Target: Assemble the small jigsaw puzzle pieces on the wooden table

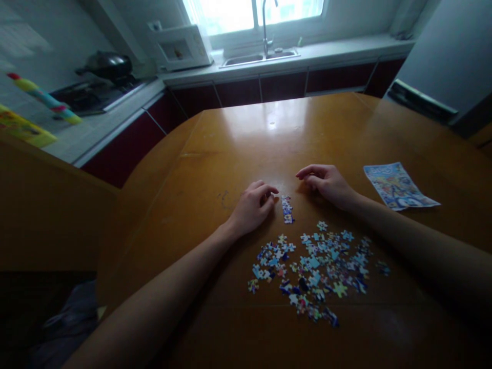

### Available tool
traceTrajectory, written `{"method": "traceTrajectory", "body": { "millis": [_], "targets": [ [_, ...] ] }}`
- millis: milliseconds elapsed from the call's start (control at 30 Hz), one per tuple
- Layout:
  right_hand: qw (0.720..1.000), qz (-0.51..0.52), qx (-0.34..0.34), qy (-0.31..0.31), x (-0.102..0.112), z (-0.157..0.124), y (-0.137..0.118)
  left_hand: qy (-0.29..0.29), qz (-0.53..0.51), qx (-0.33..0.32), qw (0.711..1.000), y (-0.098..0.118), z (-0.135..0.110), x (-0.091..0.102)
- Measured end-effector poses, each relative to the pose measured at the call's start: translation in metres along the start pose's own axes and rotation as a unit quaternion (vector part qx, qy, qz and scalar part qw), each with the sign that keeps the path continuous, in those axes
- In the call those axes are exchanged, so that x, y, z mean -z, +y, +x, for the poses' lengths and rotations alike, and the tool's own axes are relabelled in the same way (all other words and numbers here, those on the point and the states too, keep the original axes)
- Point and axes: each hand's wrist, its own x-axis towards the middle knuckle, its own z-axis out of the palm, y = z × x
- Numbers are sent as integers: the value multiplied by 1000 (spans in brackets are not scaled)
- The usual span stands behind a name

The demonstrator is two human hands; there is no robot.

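My left hand (253, 205) rests on the wooden table (238, 133) with its fingers curled in, just left of a short strip of joined puzzle pieces (287, 210). I cannot see anything inside it. To the right of the strip lies my right hand (326, 183), fingers bent and pressed together, fingertips pointing left; what they hold, if anything, is hidden. A spread of several loose puzzle pieces (315, 271) lies nearer to me, below both hands.
A printed picture sheet (397, 185) lies on the table at the right. Behind the table run a kitchen counter with a sink (259, 57), a white microwave (180, 48) and a stove with a dark wok (105, 66). A grey fridge (449, 56) stands at the right.
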Motion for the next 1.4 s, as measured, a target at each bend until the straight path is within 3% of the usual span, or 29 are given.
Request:
{"method": "traceTrajectory", "body": {
  "millis": [1400],
  "targets": [
    [1000,-9,8,0,0,0,-1,-5,3,1,1000,-1,0,0]
  ]
}}
